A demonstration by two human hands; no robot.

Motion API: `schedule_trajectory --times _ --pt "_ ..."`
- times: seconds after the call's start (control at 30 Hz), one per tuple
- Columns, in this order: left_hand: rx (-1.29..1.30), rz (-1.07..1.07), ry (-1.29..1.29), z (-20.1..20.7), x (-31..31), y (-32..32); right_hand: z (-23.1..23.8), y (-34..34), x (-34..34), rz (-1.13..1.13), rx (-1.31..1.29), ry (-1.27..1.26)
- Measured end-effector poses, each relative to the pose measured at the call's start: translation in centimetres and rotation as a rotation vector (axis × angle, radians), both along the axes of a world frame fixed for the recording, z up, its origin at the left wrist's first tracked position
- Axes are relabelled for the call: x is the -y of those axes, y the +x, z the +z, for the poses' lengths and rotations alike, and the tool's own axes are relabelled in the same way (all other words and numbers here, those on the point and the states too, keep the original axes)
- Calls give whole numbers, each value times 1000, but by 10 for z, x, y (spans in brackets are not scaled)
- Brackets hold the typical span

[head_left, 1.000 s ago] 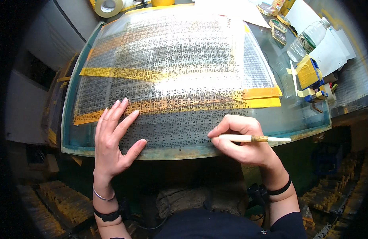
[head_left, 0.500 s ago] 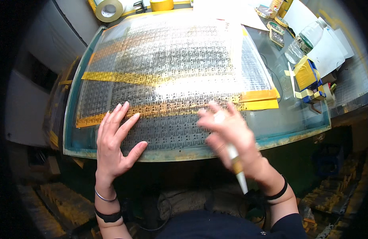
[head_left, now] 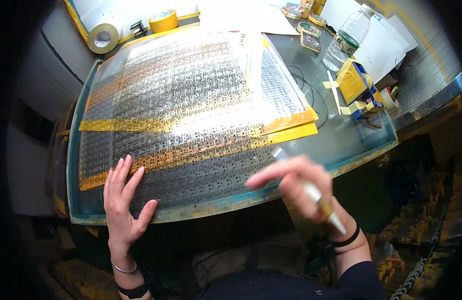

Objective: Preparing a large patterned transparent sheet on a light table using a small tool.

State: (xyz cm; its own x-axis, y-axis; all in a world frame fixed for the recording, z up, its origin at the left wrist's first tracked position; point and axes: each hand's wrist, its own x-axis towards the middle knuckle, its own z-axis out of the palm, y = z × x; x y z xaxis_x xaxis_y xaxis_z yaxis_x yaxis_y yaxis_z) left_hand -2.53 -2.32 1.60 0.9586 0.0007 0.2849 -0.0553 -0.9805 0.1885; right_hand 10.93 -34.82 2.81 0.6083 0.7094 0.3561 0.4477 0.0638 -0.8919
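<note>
A large clear film [head_left: 186,70] with rows of small black marks lies on a glass-topped table [head_left: 343,135]. My left hand [head_left: 122,207] rests on the film's near left part, fingers spread. My right hand [head_left: 307,182], somewhat blurred, is over the table's front edge, to the right of the film's near end. It grips a slim pen-like tool [head_left: 313,192] with a white body, a brownish band and a tapered white back end. A pale flat tip shows beyond the fingers; its exact kind is unclear. Yellow tape strips [head_left: 126,125] cross the film.
Tape rolls [head_left: 103,38] stand at the far left. On the right are a plastic bottle [head_left: 347,37], a blue tape dispenser [head_left: 361,90] wrapped in yellow, and a thin dark cable [head_left: 303,80]. White paper [head_left: 246,17] lies at the back under bright glare.
The whole view has shifted, so the table sits lower and more to the left. My right hand has drawn back from the film toward the front edge, still holding the tool. My left hand stays on the film.
</note>
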Motion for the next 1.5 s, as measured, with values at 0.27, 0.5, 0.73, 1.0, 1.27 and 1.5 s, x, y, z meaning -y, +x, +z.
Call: schedule_trajectory --times 0.27,0.5,0.73,1.0,1.27,1.5 --pt "-215 -49 -95 12 -1 -39 -28 34 12 -458 -317 276" --pt "-153 -247 -153 38 33 -52 -30 35 12 -450 -277 273" --pt "-873 -548 -1296 -6 101 -60 -31 34 11 -451 -292 263" --pt "-618 -87 -2110 -48 112 -55 -31 34 12 -483 -293 240" --pt "-574 135 -2107 -35 109 -48 -31 33 12 -471 -285 251" --pt "-562 152 -2210 -37 107 -47 -31 33 12 -467 -266 237"
